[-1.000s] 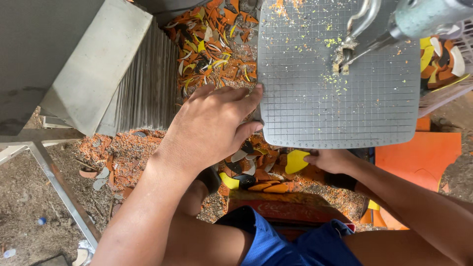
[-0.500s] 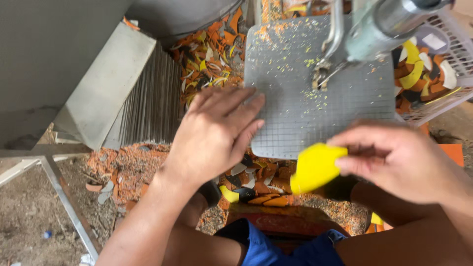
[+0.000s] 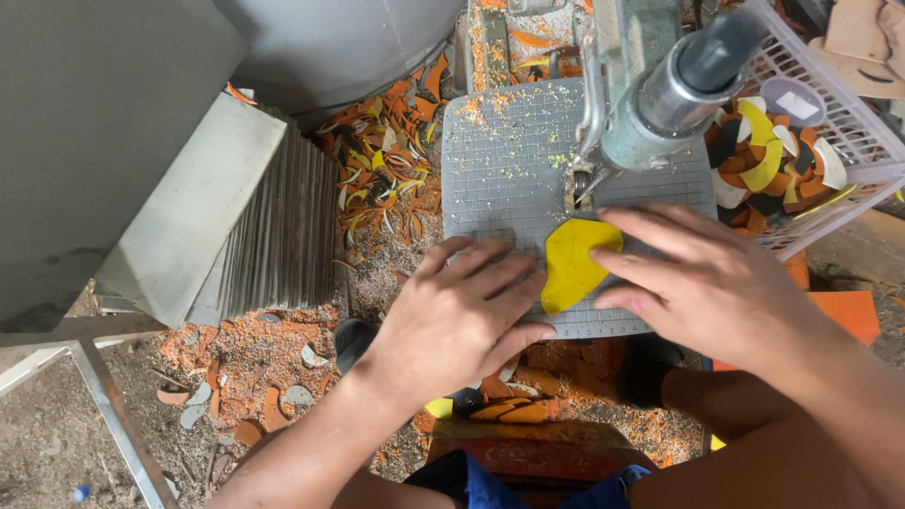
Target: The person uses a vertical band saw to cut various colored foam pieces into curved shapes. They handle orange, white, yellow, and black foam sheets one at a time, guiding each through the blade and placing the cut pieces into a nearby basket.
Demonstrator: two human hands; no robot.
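Note:
A flat yellow piece [image 3: 569, 262] with a curved outline lies on the grey gridded saw table [image 3: 500, 170], just below the blade [image 3: 577, 188] of the machine. My right hand [image 3: 707, 283] presses on its right edge with spread fingers. My left hand [image 3: 462, 316] rests flat on the table's near left corner, its fingers reaching toward the piece's left side. Yellow and orange dust lies scattered over the grid.
The machine's grey cylindrical head [image 3: 674, 85] hangs over the table. A white wire basket [image 3: 848, 141] of yellow, orange and white offcuts stands at the right. Orange scraps [image 3: 386, 179] litter the floor. A stack of grey sheets [image 3: 255, 226] stands to the left.
My right hand brought the yellow piece up from below the table edge and laid it on the grid by the blade. My left hand stayed on the table's near corner.

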